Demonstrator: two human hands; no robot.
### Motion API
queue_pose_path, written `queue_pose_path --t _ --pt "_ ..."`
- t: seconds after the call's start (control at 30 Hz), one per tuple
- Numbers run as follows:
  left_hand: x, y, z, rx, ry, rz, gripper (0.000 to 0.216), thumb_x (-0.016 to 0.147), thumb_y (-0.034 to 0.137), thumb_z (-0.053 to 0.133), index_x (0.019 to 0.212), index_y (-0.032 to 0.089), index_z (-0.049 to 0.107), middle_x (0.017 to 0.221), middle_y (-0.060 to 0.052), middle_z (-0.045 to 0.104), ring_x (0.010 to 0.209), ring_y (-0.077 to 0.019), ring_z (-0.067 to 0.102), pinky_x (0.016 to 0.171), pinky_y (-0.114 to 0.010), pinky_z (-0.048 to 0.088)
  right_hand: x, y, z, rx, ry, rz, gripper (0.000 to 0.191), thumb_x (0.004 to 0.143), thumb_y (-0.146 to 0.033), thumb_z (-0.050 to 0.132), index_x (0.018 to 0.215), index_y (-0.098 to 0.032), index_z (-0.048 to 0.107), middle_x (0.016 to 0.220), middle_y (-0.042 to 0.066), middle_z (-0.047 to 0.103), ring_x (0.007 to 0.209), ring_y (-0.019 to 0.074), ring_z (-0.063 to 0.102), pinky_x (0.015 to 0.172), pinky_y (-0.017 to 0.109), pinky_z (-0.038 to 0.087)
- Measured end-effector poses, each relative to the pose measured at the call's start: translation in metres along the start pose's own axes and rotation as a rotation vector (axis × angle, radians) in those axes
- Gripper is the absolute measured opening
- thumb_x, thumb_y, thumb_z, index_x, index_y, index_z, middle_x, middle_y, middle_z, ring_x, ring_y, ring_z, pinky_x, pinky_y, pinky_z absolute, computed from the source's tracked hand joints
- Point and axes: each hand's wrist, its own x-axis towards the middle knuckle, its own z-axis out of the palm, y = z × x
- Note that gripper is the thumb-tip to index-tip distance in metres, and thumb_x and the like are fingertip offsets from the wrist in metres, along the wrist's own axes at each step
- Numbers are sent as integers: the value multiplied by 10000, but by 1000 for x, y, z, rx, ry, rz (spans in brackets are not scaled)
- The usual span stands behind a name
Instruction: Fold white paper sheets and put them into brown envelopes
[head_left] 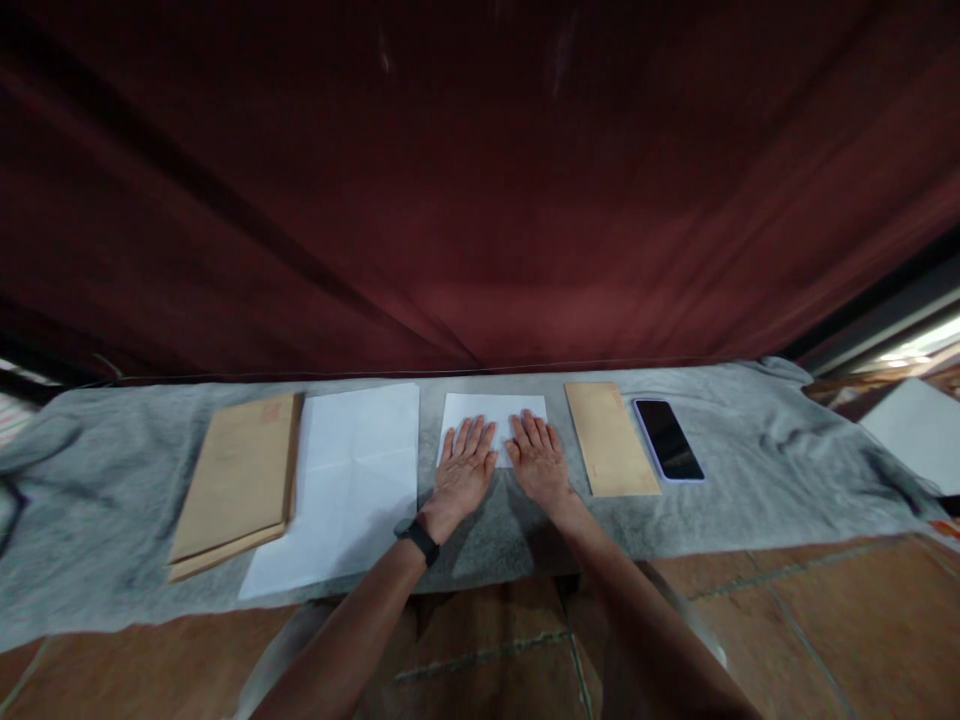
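Head view: the left hand (466, 465) and right hand (538, 462) lie palm-down, fingers loosely spread, on the small white paper (501, 418) beneath them; just left of the hands rests a larger white sheet (358, 465), to their right a brown envelope (611, 440) (a phone (670, 440) just beyond).
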Motion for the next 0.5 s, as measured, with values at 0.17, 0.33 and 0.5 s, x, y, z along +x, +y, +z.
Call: queue_pose_path --t 0.17,0.33,0.5 --pt "0 0 1 6 12 2 541 1051 346 308 1583 258 356 1664 -21 296 1559 -239 219 1286 -496 124 2 8 -3 -26 23 64 520 1065 -338 363 1524 -110 452 1567 187 443 1434 315 442 1180 521 295" --pt "1 2 0 7 14 3 540 1047 338 324 1573 228 380 1656 -47 313 1559 -253 218 1283 -505 143 12 2 -7 21 -18 33 521 1067 -323 332 1527 -107 449 1591 164 414 1469 287 399 1200 488 287" --pt "1 3 -2 11 -6 5 537 1041 299 299 1563 221 398 1647 -51 333 1555 -251 229 1276 -519 170 19 -12 -4 91 -90 -81 501 1070 -320 319 1525 -171 465 1609 106 409 1492 243 366 1226 445 265"
